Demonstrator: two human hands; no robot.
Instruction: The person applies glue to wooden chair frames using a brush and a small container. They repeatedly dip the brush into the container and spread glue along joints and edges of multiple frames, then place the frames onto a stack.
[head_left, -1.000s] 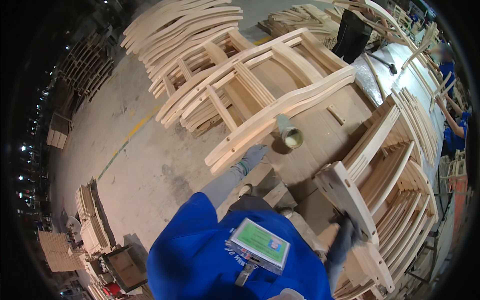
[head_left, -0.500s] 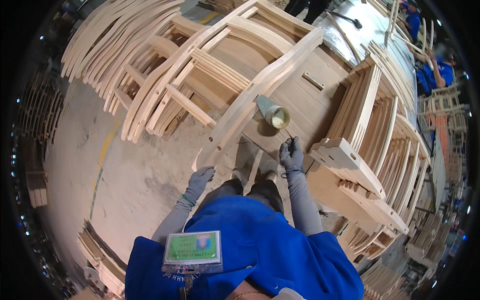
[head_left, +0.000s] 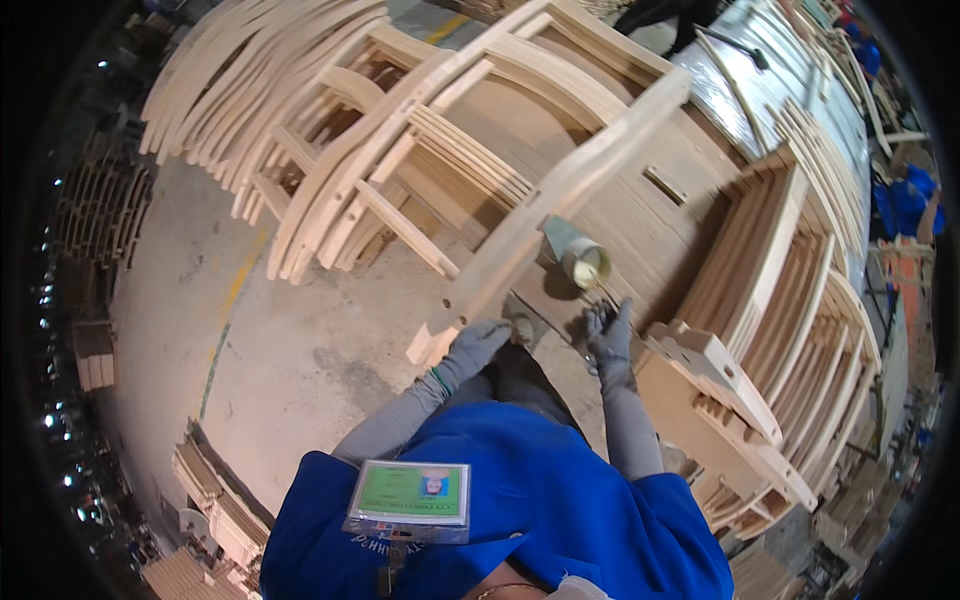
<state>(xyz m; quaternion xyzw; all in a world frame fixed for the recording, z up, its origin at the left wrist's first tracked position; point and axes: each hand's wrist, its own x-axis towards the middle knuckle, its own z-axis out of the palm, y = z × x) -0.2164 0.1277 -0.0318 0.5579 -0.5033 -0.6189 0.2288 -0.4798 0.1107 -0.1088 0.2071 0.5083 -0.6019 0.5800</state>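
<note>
My right hand [head_left: 609, 330], in a grey glove, is closed with its thumb up on a thin stick [head_left: 606, 293]. The stick's far end reaches into the mouth of a grey-green cup [head_left: 567, 243] holding cream-coloured liquid [head_left: 587, 270]. The cup's mouth faces toward me, beside the long leg of a pale wooden chair frame [head_left: 545, 205]. My left hand [head_left: 476, 350], also gloved, lies against the near end of that leg, by two round holes. Its fingers stretch out to the right, close together; their undersides are hidden.
Several curved wooden frames [head_left: 300, 150] stack up at the left. More stacked frames [head_left: 765, 290] stand at the right on a brown board [head_left: 640, 225], where a small wooden strip [head_left: 664, 185] lies. Other people [head_left: 905, 200] are at the far right. A wood pile [head_left: 222, 490] sits at lower left.
My left hand has moved right, along the end of the leg. My right hand is slightly lower, still with the stick at the cup. The whole view has shifted a little.
</note>
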